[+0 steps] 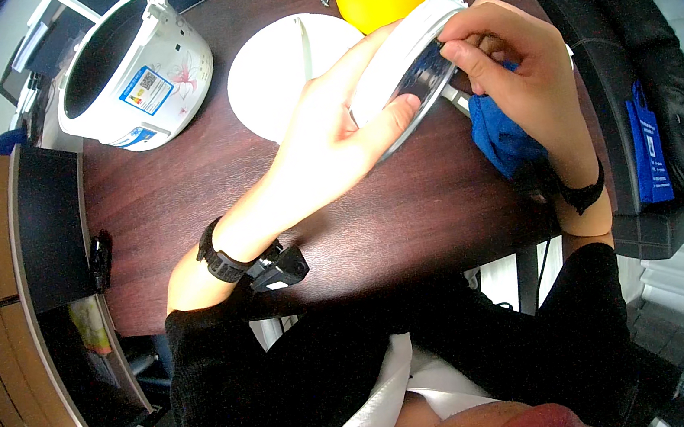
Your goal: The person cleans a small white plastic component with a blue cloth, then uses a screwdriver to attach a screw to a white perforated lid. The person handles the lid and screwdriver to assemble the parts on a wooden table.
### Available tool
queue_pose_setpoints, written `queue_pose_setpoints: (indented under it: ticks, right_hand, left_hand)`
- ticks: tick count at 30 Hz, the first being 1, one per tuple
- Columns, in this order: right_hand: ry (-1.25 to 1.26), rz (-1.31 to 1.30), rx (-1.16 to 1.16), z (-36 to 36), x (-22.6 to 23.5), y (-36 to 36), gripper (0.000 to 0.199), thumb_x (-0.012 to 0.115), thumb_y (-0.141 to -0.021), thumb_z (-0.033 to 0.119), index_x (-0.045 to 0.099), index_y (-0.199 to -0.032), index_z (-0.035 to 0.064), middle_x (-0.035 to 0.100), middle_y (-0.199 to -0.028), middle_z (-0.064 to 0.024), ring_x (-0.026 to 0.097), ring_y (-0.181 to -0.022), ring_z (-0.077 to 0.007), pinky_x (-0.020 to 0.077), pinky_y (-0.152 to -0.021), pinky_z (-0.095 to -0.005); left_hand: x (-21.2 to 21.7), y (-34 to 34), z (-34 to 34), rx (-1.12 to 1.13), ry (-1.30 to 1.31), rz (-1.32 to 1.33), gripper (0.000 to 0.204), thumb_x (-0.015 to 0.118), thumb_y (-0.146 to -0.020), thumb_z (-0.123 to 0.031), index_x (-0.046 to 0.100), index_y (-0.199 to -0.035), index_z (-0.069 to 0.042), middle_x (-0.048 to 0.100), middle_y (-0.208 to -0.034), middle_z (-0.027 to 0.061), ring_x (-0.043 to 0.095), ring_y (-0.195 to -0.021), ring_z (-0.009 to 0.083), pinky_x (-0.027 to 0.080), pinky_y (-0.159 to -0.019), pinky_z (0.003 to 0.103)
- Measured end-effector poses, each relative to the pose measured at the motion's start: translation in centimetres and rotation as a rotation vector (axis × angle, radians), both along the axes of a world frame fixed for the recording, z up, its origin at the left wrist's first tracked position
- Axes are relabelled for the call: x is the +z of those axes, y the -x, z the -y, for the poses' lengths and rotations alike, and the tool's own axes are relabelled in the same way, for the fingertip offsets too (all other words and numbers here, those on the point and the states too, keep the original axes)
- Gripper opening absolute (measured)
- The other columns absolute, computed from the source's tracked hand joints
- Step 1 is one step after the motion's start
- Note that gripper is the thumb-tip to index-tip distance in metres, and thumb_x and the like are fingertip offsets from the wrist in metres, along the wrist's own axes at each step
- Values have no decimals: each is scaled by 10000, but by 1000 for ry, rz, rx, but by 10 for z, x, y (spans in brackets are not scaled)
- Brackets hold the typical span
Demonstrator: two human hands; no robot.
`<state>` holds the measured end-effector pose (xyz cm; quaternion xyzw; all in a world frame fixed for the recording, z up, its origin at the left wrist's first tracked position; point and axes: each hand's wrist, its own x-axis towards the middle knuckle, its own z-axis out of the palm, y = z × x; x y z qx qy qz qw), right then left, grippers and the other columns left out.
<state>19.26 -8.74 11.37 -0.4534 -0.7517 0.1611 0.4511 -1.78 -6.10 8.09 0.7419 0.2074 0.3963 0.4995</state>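
Note:
My left hand (338, 122) grips a round white rice cooker lid (391, 62) tilted on edge above the table, thumb pressed on its shiny metal inner side. At the lid's right rim, near a notched white hinge part, my right hand (507, 50) pinches with thumb and forefinger. Whatever lies between those fingertips is too small to make out. A blue cloth (501, 134) lies below my right hand, partly covered by it. Behind the lid, a round white disc-shaped cover (266, 76) with a raised bar rests on the table.
A white rice cooker body (175, 84) with a flower print stands open at the far left. A yellow pot (365, 2) with a dark lid is at the back. Small metal pieces (325, 2) lie beside it on the dark wooden table (175, 211). A black sofa (602, 72) borders the right.

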Motion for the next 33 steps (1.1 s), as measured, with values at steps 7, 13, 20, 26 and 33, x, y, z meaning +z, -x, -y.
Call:
queue_pose_setpoints:
  ticks: [7,13,20,26,33]
  right_hand:
    - [7,-61,-18,-1,-6,2,88,700,-826,42,665,-907,37,604,-735,13,518,-619,-28,410,-556,-184]
    - [-33,-37,25,-3,-6,0,79,697,-830,49,658,-898,39,604,-779,8,529,-667,-38,424,-595,-195]
    - [-112,58,41,-2,-2,5,94,704,-811,53,650,-887,47,570,-757,-4,529,-648,-64,417,-579,-210]
    - [-64,44,23,2,0,4,122,713,-799,62,642,-898,55,594,-778,-7,548,-655,-69,428,-578,-221]
    - [-181,175,-8,4,0,5,140,711,-800,86,642,-920,69,635,-826,-67,613,-673,-193,483,-603,-280]
  left_hand:
    - [1,0,0,6,-26,-5,545,660,-873,-95,444,-1360,19,576,-1243,119,512,-1183,190,369,-1029,321]
    - [7,1,-2,50,-75,-87,451,679,-881,-188,519,-1247,20,618,-1105,102,570,-1051,168,436,-923,303]
    - [20,-3,-10,155,-219,-126,350,702,-871,-219,574,-1114,-2,650,-983,76,590,-877,96,465,-773,245]
    - [23,-6,-12,177,-203,-188,305,710,-862,-192,578,-1069,-11,671,-849,39,595,-786,68,468,-717,224]
    - [18,-9,-14,231,-285,-104,283,688,-821,-222,581,-980,-13,686,-757,174,682,-617,213,487,-544,286]
